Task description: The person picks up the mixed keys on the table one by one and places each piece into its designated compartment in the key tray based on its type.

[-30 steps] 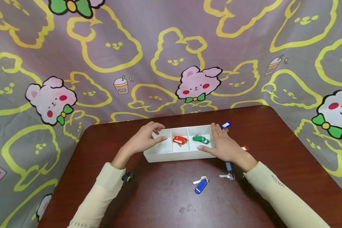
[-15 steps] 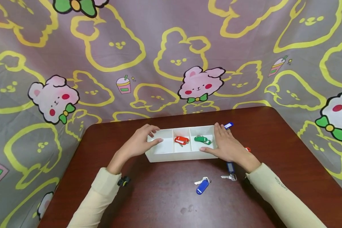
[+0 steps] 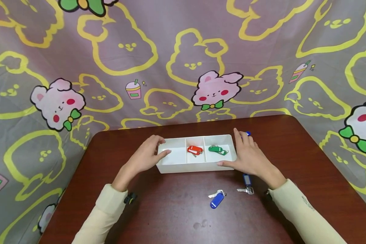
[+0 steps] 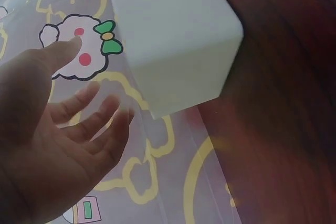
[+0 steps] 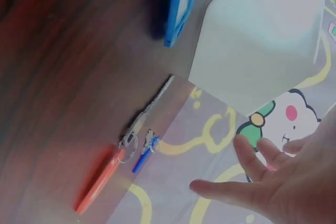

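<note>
A white three-compartment tray (image 3: 195,168) sits on the table. Red-tagged keys (image 3: 195,149) lie in its middle section, green-tagged keys (image 3: 217,149) in the right one. My left hand (image 3: 143,156) is at the tray's left end, fingers loosely bent; the left wrist view shows them apart from the tray's corner (image 4: 184,77). At the other end my right hand (image 3: 250,157) has its fingers spread and holds nothing. Below it in the right wrist view lie a red-tagged key (image 5: 100,182), hidden from the head view, and a farther blue-tagged key (image 5: 146,153).
Nearer the front lies a key with a blue tag (image 3: 217,200). Another blue-tagged key (image 3: 247,180) lies right of it, close to my right wrist. A patterned cloth (image 3: 164,67) hangs behind the brown table (image 3: 170,217).
My left hand has drawn left from over the tray's left compartment. The right hand has shifted right off the tray's end, now covering the red-tagged key and most of the far blue one.
</note>
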Motion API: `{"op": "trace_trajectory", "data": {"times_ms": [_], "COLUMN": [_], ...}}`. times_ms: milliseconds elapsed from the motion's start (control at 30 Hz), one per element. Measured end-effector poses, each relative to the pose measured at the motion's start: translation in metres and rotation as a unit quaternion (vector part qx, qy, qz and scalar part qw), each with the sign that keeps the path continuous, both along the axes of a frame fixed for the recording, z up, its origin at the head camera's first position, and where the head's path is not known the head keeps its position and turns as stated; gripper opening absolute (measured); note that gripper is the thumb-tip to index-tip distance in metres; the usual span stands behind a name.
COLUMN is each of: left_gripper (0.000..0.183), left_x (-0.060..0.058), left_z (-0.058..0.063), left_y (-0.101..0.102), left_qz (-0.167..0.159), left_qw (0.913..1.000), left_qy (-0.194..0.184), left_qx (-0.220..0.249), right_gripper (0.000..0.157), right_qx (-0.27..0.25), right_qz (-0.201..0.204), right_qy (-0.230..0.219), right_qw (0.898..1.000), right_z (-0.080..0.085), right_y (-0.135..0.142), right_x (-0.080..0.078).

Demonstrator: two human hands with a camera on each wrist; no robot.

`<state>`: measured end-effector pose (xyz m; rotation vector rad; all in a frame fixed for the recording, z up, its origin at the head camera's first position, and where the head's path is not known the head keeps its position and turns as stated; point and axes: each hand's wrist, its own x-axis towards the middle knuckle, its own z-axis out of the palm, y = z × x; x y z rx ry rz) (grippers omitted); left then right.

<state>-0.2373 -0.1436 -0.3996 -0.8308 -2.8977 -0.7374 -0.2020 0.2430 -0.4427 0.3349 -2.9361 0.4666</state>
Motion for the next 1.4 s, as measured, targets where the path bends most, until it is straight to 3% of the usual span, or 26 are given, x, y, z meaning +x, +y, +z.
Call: {"op": "trace_trajectory", "data": {"times_ms": [233, 433, 733, 1400], "left_gripper": [0.06, 0.084, 0.111, 0.124], "left_x": [0.006, 0.008, 0.008, -0.003], "left_z": [-0.008, -0.018, -0.026, -0.039], "left_y": [-0.002, -0.001, 0.001, -0.008], "left_qz": [0.026, 0.039, 0.065, 0.068], "left_qw": [0.9991, 0.9977, 0.9922, 0.9842], "left_qy": [0.03, 0.036, 0.025, 0.007], "left_qx": [-0.013, -0.042, -0.103, -0.163], "right_gripper": [0.142, 0.13, 0.144, 0.146], "right_qx": [-0.015, -0.042, -0.038, -0.032], "right_qz": [0.006, 0.016, 0.032, 0.066], "right_qy": [0.036, 0.031, 0.009, -0.013], "right_qw": [0.999, 0.998, 0.999, 0.997], "right_z": [0.0, -0.002, 0.004, 0.008], "right_y": [0.0, 0.002, 0.005, -0.004], "right_x": [0.009, 0.016, 0.03, 0.057]}}
